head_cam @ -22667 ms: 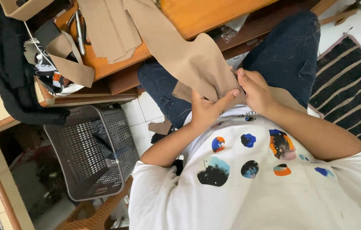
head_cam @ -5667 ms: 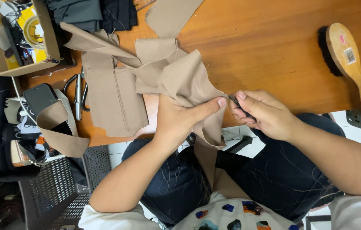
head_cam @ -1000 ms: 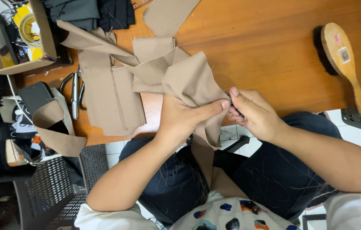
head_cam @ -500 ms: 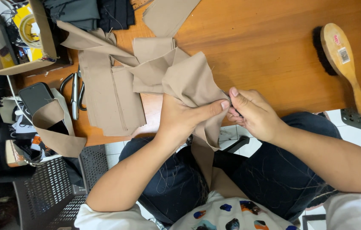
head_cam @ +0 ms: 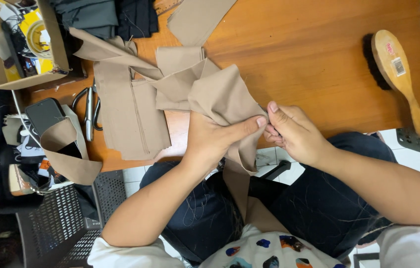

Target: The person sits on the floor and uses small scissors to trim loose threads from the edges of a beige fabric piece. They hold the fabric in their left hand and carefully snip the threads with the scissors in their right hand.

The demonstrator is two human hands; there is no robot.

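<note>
My left hand (head_cam: 210, 144) and right hand (head_cam: 294, 131) pinch the tan cloth (head_cam: 220, 97) at the table (head_cam: 319, 59) edge; with 2 tight grips, a hard tug might tear the seam.

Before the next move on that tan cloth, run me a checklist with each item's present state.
1. Left hand has a grip on the folded tan cloth piece: ok, thumb pressed on its edge.
2. Right hand pinches the same edge: ok; any tool in its fingers: cannot tell.
3. Cloth free of the other tan pieces: not ok, it overlaps them.
4. Metal scissors clear of both hands: ok, at the table's left edge.
5. Wooden-handled brush out of the way: ok, far right on the wooden table.
</note>
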